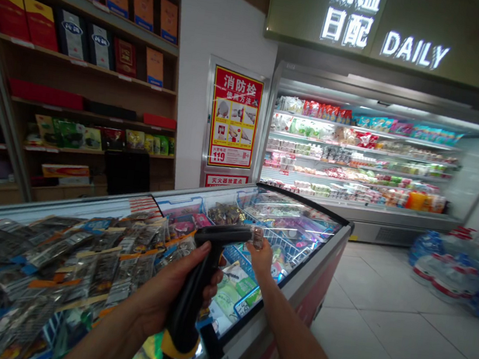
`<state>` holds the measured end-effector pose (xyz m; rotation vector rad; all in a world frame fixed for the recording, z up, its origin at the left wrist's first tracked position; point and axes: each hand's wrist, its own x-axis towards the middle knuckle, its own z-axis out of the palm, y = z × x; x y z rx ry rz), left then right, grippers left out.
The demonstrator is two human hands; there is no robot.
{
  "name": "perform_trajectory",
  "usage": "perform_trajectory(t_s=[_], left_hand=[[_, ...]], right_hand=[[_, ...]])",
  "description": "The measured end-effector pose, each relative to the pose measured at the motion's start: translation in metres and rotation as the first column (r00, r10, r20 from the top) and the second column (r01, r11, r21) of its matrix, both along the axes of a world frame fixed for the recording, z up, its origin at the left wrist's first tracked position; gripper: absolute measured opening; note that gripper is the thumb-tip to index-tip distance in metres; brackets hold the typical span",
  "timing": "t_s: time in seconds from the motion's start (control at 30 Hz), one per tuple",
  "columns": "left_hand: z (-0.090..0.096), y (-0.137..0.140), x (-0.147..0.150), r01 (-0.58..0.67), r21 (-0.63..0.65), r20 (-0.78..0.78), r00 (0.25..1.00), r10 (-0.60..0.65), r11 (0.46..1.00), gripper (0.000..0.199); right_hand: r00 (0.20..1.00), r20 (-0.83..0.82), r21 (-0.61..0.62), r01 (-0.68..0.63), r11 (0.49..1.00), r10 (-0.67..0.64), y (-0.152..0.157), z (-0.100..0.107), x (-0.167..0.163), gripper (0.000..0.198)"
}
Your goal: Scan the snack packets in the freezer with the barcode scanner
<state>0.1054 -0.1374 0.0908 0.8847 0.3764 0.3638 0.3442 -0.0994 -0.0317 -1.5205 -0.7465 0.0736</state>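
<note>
My left hand (177, 280) is wrapped round the grip of a black barcode scanner (197, 280) with a yellow base and a cable running down. Its head points right, toward my right hand (261, 256). That hand is closed, with a small shiny, partly clear item (257, 238) at the fingertips, right by the scanner's front; its kind is too small to tell. Both hands are above a chest freezer (296, 287) with a glass top. Beneath the glass lie packages in blue wire baskets (287, 247). Several packaged snack bags (104, 265) are heaped on the left part.
A lit open fridge (361, 160) with filled shelves stands at the back right. Bottled water packs (444, 268) sit on the tiled floor (363, 313) at right. Shelves with boxes (82, 62) line the left, beside a red fire-hydrant sign (234, 120). A dark chair back (127, 172) stands behind the freezer.
</note>
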Motion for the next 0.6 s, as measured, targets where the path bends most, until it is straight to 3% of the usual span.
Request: perform_trajectory(t_s=[0.3,0.43,0.5,0.6], left_hand=[[-0.007,0.013,0.004,0.001,0.002,-0.023,1.000,-0.001,1.000,0.027],[-0.008,0.017,0.003,-0.022,0.033,-0.018,1.000,0.022,0.999,0.028],[-0.008,0.016,0.003,-0.046,0.056,-0.040,0.998,0.049,0.997,0.028],[-0.008,0.010,0.007,-0.120,0.100,-0.070,0.989,0.127,0.988,0.028]], right_hand=[[0.998,-0.009,-0.030,-0.057,0.998,0.057,0.002,-0.002,-0.001,0.024],[0.997,0.062,-0.169,-0.042,0.985,0.053,0.001,-0.001,-0.001,0.027],[0.984,0.142,-0.331,-0.054,0.942,0.107,-0.001,0.001,0.002,0.031],[0.936,0.255,-0.615,-0.038,0.788,0.244,-0.006,0.009,0.010,0.042]])
